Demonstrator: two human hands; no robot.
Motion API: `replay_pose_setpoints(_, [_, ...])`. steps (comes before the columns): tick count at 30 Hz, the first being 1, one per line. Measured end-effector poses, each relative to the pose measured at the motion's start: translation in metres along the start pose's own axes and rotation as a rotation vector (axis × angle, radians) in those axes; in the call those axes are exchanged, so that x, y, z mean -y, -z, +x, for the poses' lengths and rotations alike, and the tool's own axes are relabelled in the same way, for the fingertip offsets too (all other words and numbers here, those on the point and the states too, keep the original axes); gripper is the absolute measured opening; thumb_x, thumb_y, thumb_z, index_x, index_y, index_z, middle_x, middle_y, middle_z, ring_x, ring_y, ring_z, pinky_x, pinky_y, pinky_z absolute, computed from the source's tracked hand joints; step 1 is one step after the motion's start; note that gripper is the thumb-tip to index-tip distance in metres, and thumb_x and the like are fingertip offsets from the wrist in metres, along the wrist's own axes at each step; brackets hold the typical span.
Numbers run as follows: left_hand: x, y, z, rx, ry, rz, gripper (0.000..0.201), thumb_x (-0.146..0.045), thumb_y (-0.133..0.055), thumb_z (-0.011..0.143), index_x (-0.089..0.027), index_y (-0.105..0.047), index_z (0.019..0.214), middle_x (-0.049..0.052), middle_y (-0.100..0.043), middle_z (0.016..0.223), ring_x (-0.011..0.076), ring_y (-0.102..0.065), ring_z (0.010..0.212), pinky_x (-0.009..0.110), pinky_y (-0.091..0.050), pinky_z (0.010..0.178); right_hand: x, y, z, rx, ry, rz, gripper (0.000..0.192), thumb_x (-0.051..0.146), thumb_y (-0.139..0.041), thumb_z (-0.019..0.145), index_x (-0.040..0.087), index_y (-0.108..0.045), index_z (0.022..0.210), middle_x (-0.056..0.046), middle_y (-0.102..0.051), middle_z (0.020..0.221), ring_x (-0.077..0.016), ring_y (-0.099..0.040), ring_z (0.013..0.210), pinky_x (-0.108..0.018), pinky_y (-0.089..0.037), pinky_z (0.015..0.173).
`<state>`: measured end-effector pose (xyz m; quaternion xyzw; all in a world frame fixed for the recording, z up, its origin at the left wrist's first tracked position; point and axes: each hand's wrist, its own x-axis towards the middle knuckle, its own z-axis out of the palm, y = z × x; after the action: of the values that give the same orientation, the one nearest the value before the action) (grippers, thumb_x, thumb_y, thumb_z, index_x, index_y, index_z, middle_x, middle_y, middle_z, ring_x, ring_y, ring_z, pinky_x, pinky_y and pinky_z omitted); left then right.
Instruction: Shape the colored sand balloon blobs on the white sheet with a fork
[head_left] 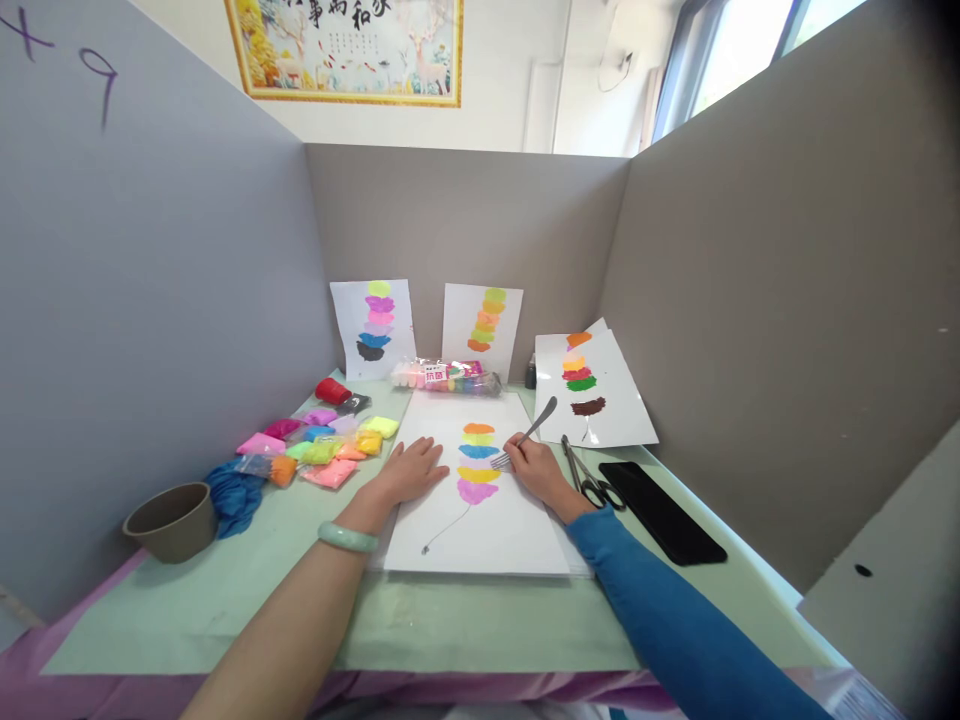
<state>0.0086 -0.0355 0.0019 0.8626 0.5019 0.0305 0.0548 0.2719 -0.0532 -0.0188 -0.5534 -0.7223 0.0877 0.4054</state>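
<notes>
So the right hand [534, 468] is closed around a metal fork [525, 436], gripping it low on the handle with the handle end sticking up and away toward the back of the desk, and the tines pointing left and resting right at the edge of the blue blob in the stack of coloured clay smears [478, 460] on the white sheet of paper [487, 530]. That stack runs orange, yellow-green, blue, yellow, pinkish purple from top to bottom, with a thin drawn line trailing off below it, and it sits just left of the fork hand, basically touching the tines. The left hand [411, 470] is flat on the paper with fingers spread, palm down, holding nothing, just left of the same stack, so the clay lies between both hands. There's a pale green bangle [347, 538] on that wrist. Just right of the fork hand are scissors [589, 480] and a black flat thing [661, 510] on the green table [225, 600]. Off to the left there's a pile of little clay packets [322, 445], a blue cloth [234, 495] and a brownish bowl [174, 518]. Three finished sheets lean along the back walls.
</notes>
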Motion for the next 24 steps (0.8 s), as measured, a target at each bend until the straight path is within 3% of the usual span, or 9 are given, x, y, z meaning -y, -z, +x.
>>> replay_pose_setpoints(9, [-0.0003,0.0012,-0.0007,0.004,-0.006,0.002,0.056,-0.051,-0.025,0.096,-0.021,-0.037,0.142,0.011,-0.025,0.155,0.0247,-0.018,0.144,0.053,-0.014,0.113,0.0062,0.0063,-0.0006,-0.043,-0.094,0.113,0.026,0.036,-0.040,0.085,0.020,-0.059,0.080,-0.001,-0.060,0.060,-0.0175,-0.057,0.062,-0.025,-0.039,0.063])
replay_pose_setpoints(24, [0.0027,-0.0016,0.0011,0.003,-0.004,-0.005,0.056,-0.053,-0.024,0.095,-0.023,-0.037,0.141,0.010,-0.025,0.155,0.0241,-0.017,0.144,0.053,-0.014,0.113,0.0078,0.0066,-0.0009,0.027,-0.094,0.122,0.024,0.032,-0.040,0.085,0.020,-0.058,0.074,0.001,-0.058,0.055,-0.0172,-0.057,0.063,-0.025,-0.038,0.065])
